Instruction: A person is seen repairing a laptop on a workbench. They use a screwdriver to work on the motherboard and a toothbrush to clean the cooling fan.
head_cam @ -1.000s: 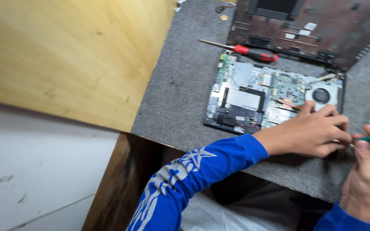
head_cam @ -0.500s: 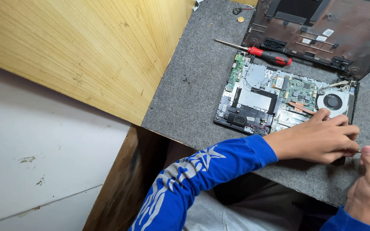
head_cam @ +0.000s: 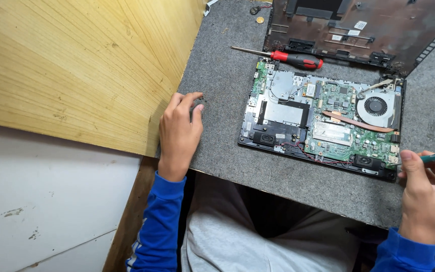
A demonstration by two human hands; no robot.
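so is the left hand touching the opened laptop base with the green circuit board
Apart. The head view shows the left hand flat on the grey felt mat, with bare mat between it and the opened laptop base.

Rough grey felt mat (head_cam: pixel 227 151), grained wood panel (head_cam: pixel 76 65)

We see a grey felt-topped table (head_cam: pixel 222 80); on it lie an opened laptop base (head_cam: pixel 323 121), a detached dark cover (head_cam: pixel 358 27), a red-handled screwdriver (head_cam: pixel 288 57), a coin (head_cam: pixel 261 20); our left hand (head_cam: pixel 179 133) rests there.
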